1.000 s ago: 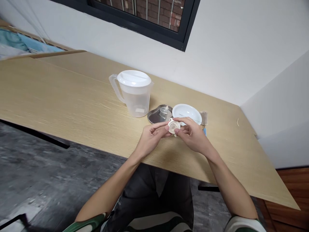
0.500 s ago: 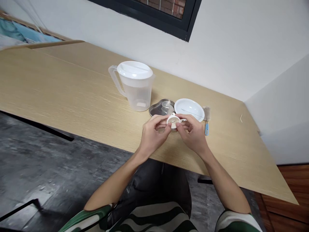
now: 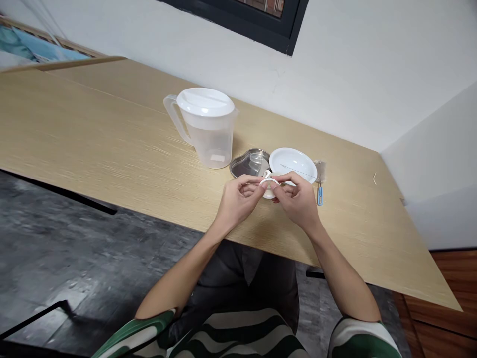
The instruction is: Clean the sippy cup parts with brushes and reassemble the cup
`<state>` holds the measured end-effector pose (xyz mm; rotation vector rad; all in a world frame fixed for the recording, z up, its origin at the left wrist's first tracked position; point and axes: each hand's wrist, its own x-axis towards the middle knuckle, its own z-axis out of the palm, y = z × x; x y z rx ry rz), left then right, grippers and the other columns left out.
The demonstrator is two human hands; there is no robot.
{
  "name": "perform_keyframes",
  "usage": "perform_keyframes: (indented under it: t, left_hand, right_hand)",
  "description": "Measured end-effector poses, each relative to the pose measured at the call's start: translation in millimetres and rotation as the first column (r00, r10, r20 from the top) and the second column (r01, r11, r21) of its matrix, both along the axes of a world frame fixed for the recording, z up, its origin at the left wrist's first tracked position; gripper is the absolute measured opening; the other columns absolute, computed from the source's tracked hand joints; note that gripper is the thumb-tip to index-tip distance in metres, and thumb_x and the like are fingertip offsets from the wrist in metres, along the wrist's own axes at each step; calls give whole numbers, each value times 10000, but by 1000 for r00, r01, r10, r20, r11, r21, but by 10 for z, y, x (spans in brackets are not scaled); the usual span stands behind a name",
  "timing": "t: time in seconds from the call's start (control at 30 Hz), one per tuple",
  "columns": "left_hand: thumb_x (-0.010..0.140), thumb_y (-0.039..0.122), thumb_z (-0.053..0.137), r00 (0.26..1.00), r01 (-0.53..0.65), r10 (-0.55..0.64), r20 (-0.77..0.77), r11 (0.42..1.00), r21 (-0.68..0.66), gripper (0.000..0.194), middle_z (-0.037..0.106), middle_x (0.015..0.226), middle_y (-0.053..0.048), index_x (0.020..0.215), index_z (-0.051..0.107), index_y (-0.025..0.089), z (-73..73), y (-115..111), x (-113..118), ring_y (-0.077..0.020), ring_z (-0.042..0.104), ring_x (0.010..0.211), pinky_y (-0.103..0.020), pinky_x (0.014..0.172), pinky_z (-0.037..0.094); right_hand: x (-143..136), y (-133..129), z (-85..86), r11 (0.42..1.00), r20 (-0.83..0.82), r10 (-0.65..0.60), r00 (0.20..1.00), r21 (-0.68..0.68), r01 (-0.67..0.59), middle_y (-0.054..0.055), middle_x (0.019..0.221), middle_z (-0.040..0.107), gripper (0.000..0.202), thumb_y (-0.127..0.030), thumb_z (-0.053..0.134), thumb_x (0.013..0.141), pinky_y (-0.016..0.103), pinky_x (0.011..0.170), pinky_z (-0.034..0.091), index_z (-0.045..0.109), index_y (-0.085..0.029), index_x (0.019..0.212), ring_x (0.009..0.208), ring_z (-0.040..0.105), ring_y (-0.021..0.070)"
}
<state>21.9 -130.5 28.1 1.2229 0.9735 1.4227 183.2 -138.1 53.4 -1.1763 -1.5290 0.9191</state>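
Between both hands, above the table's front part, is a small round white piece with a rim and a little tab on top [image 3: 269,193]. My left hand [image 3: 240,199] pinches its left side, and my right hand [image 3: 296,199] grips its right side. Both thumbs press on the face turned toward me and partly cover it. Just behind the fingers lies a kidney-shaped metal tray [image 3: 240,166] with a clear plastic item [image 3: 258,161] in it. Beside the tray, behind my right hand, sits a white oval bowl [image 3: 294,158] with a thin needle-like rod across it.
A translucent lidded pitcher [image 3: 210,132] stands left of the tray. Right of the bowl are a small blue-handled tool [image 3: 320,195] and a clear packet [image 3: 321,170]. A thin bent white strip [image 3: 374,178] lies farther right on the wooden table [image 3: 112,134]. The wall [image 3: 346,74] rises behind.
The white piece has tilted, and both thumbs have come closer together over its face. The whole view has shifted slightly.
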Motion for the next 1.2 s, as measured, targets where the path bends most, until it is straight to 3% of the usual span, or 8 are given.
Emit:
perform_keyframes:
  t: [0.13,0.33,0.43,0.6,0.7,0.8,0.97,1.2]
  left_hand:
    - [741,428,885,999,-32,32,-5,999,28,345,790,867,-82,876,770,133,2,9,41,-168,717,734,-249,660,591]
    - [722,504,893,998,-59,60,-33,998,25,434,795,901,-90,912,770,134,33,11,35,-185,736,761,-264,680,607]
    - [752,528,878,998,-32,33,-51,999,28,439,800,931,-94,944,787,143,35,33,-12,-194,742,779,-275,695,605]
    - [810,468,858,985,109,-77,-153,971,213,357,781,980,-81,1019,809,183,62,159,7,-185,716,863,-287,778,582]
    - [816,483,850,971,126,-53,-232,941,315,412,756,1107,-98,1113,791,203,120,302,15,-197,694,950,-297,803,559]
    - [748,544,881,939,122,-4,-345,939,323,655,686,1316,-124,1282,700,210,122,480,-52,-238,674,1075,-344,884,556]
    - [484,520,1009,824,127,-21,-567,981,148,1060,625,1387,-170,1381,563,174,-185,755,-95,-326,664,1147,-474,997,550]
    - [537,375,989,773,268,-123,-623,953,144,825,665,1277,-91,1253,614,209,-478,875,22,-312,658,1169,-455,1017,550]
  right_hand:
    - [-39,-16,-26,1000,-1,-24,1000,3,24,-34,617,620,189,-399,710,920,280,492,489,625,-232,901,485,562,124]
    - [23,8,2,999,-72,33,997,21,-31,45,1021,735,292,-468,757,892,300,636,617,688,-218,1024,683,683,131]
    - [131,68,45,988,-202,80,976,-115,-104,48,1032,729,477,-599,775,851,342,707,659,685,-222,1128,726,722,159]
    - [199,147,127,858,-410,142,901,-404,-319,76,877,751,579,-701,684,888,343,738,661,716,-154,1078,707,731,177]
    - [253,190,155,905,-474,125,872,-305,-296,76,985,769,450,-590,763,875,311,843,639,734,-169,1031,796,725,157]
    - [380,268,106,978,-482,-3,876,-185,-99,63,1174,747,405,-557,791,857,326,991,592,726,-210,1054,972,718,162]
    - [453,429,-197,993,-229,-94,969,49,108,110,1429,636,530,-605,791,819,397,1102,519,650,-237,1173,1283,615,231]
    - [258,540,-516,1000,-88,14,996,24,-12,153,1320,661,651,-604,788,773,425,1019,562,610,-196,1249,1191,662,265]
